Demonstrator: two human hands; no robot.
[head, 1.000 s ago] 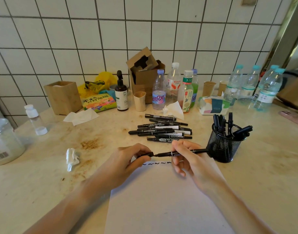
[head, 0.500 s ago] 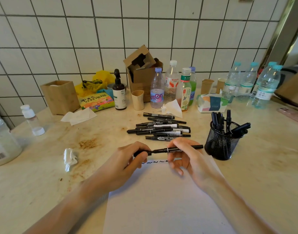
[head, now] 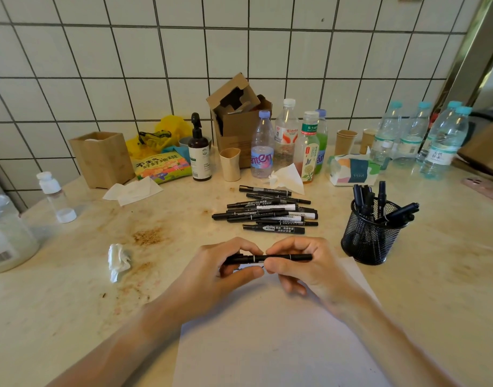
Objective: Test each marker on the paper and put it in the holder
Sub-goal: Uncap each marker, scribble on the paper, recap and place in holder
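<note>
Black throughout, the marker [head: 267,257] was slim and cylindrical, with thin white rings around its barrel and a cap at each end. It lay level, its long axis running left to right across the scene, one end reaching toward the holder [head: 369,233] on the right. It was held just above the far edge of the paper [head: 281,344], over a line of black test scribbles partly hidden by the fingers.

Both hands held the marker. The left hand [head: 212,277] pinched its left end between curled fingers and thumb. The right hand [head: 304,269] gripped the middle and right part of the barrel, fingers curled over the top and thumb beneath. The fingertips of the two hands nearly met at the middle.

A pile of markers [head: 267,213] lay on the countertop [head: 72,303] just beyond the hands, most lying left to right. The holder, a black mesh cup, stood near right of the hands, beside the paper's far right corner, with several black markers standing in it. A crumpled tissue [head: 118,261] lay well left of the hands.
</note>
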